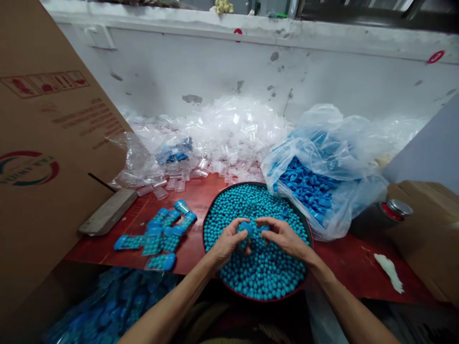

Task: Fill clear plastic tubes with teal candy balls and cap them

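My left hand [229, 241] is closed on a small clear plastic container with a blue cap [245, 228], its thumb and fingers round the blue end. My right hand [285, 237] faces it, thumb and fingers pinching a small blue piece [264, 228]; blur hides its exact shape and whether it touches the container. Both hands hover over the middle of a round dark basin with a red rim [265, 300], full of turquoise beads [261, 272]. Left of the basin, several blue-capped containers filled with beads [153, 241] lie in a loose cluster on the red table [193, 191].
Clear empty containers [233, 129] are heaped along the wall. An open plastic bag [344, 143] holds blue caps [308, 184]. Cardboard boxes [53, 129] flank both sides. A grey block [107, 211] and a metal-lidded flask [398, 210] stand nearby. More filled containers [114, 306] lie below the table edge.
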Motion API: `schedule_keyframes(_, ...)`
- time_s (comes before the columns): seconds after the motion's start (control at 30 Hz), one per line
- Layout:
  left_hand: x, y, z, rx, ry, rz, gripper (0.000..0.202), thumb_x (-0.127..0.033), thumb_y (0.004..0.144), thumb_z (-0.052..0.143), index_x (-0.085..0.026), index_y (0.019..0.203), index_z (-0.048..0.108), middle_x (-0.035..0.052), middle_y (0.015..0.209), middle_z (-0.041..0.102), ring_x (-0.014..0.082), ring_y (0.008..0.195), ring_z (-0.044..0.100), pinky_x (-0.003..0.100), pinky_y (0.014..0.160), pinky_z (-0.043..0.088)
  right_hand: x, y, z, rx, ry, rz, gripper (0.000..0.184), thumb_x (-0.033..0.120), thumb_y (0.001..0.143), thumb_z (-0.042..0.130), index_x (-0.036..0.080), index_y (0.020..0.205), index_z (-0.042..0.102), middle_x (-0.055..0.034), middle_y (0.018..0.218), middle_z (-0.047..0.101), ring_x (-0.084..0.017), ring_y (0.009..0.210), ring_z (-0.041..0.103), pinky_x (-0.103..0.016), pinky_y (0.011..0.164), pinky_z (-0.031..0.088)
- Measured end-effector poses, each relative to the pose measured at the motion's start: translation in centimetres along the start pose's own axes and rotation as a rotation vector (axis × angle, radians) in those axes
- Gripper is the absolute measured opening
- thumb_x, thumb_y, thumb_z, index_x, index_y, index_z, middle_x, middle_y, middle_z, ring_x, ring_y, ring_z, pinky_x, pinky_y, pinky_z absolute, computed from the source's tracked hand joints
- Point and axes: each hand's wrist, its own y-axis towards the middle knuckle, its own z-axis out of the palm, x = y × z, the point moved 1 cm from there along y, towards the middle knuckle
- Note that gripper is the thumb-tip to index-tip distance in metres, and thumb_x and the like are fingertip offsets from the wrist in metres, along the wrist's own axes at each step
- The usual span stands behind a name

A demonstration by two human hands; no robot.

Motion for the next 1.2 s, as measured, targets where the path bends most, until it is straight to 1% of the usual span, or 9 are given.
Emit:
schedule_keyframes(0.13,-0.5,-0.4,0.3,-0.023,0.018,0.006,0.044,-0.033,0.073,0.053,-0.02,0.112,0.038,-0.001,0.071,0.051,0.0095,0.053,0.051,0.022,0.046,0.044,-0.2,0.8,-0.5,-0.171,0.269,0.105,0.041,0.027,0.071,0.054,0.018,0.11,0.048,-0.0024,0.087,0.056,-0.011,0.061,0.055,-0.028,0.054,0.049)
schedule_keyframes(0.27,-0.6,-0.4,1.2,-0.051,0.092,0.085,0.061,-0.032,0.072,0.055,-0.024,0.126,0.028,-0.0031,0.069,0.047,0.0089,0.056,0.046,0.022,0.048,0.045,0.1,0.5,1.0,-0.31,0.014,0.017,0.04,0.029,0.078,0.046,0.017,0.116,0.046,-0.0059,0.09,0.06,-0.015,0.068,0.058,-0.032,0.065,0.049)
schedule_keyframes(0.37,-0.6,-0.5,1.5,-0.077,0.133,0.131,0.061,-0.031,0.073,0.054,-0.023,0.128,0.027,-0.0025,0.073,0.049,0.007,0.053,0.042,0.02,0.05,0.042,0.9,-0.5,1.8,-0.169,-0.311,-0.131,0.037,0.03,0.078,0.048,0.017,0.113,0.05,-0.0089,0.105,0.058,-0.019,0.091,0.055,-0.035,0.082,0.043)
schedule_keyframes(0.47,-0.7,-0.6,1.6,-0.065,0.12,0.184,0.051,-0.028,0.073,0.054,-0.02,0.121,0.037,0.0003,0.083,0.053,0.0079,0.061,0.045,0.02,0.057,0.04,1.4,-1.6,2.2,-0.033,-0.551,-0.171,0.071,0.038,0.066,0.062,0.015,0.127,0.032,-0.013,0.118,0.048,-0.024,0.102,0.05,-0.037,0.083,0.043)
schedule_keyframes(0.53,-0.8,-0.6,1.7,-0.074,0.11,0.227,0.042,-0.027,0.074,0.053,-0.019,0.114,0.042,0.0011,0.087,0.054,0.0097,0.068,0.048,0.021,0.065,0.04,1.4,-1.8,2.5,-0.041,-0.676,-0.186,0.085,0.039,0.06,0.066,0.013,0.13,0.025,-0.0155,0.12,0.044,-0.027,0.103,0.049,-0.039,0.08,0.045)
schedule_keyframes(0.7,-0.9,-0.6,2.0,-0.11,0.158,0.227,0.028,-0.026,0.075,0.05,-0.018,0.101,0.044,-0.0003,0.081,0.052,0.0105,0.07,0.048,0.021,0.066,0.04,0.4,-1.5,4.1,-0.251,-0.716,-0.265,0.065,0.032,0.065,0.058,0.012,0.121,0.031,-0.0137,0.105,0.051,-0.025,0.091,0.055,-0.037,0.072,0.048)
schedule_keyframes(0.87,-0.9,-0.6,2.1,-0.208,0.335,0.264,0.019,-0.021,0.075,0.047,-0.018,0.094,0.046,-0.0027,0.073,0.049,0.009,0.063,0.045,0.019,0.062,0.038,-0.8,-1.2,5.3,-0.358,-0.651,-0.299,0.063,0.03,0.062,0.059,0.009,0.116,0.034,-0.0141,0.099,0.053,-0.024,0.089,0.055,-0.036,0.072,0.048)
schedule_keyframes(1.07,-0.8,-0.6,1.3,-0.265,0.553,0.262,0.019,-0.024,0.076,0.044,-0.019,0.094,0.05,-0.0018,0.077,0.053,0.0115,0.069,0.048,0.022,0.066,0.038,-0.8,-1.1,6.1,-0.272,-0.698,-0.175,0.066,0.035,0.069,0.056,0.007,0.122,0.03,-0.0177,0.105,0.05,-0.027,0.091,0.055,-0.039,0.071,0.048)
schedule_keyframes(1.2,-2.8,-2.4,-2.1,-0.319,0.74,0.239,0.026,-0.03,0.077,0.044,-0.022,0.1,0.051,-0.001,0.078,0.056,0.0128,0.068,0.05,0.023,0.064,0.04,-0.1,-1.1,6.0,-0.072,-0.731,-0.161,0.08,0.042,0.07,0.057,0.011,0.133,0.017,-0.0177,0.115,0.047,-0.027,0.098,0.052,-0.039,0.074,0.047)
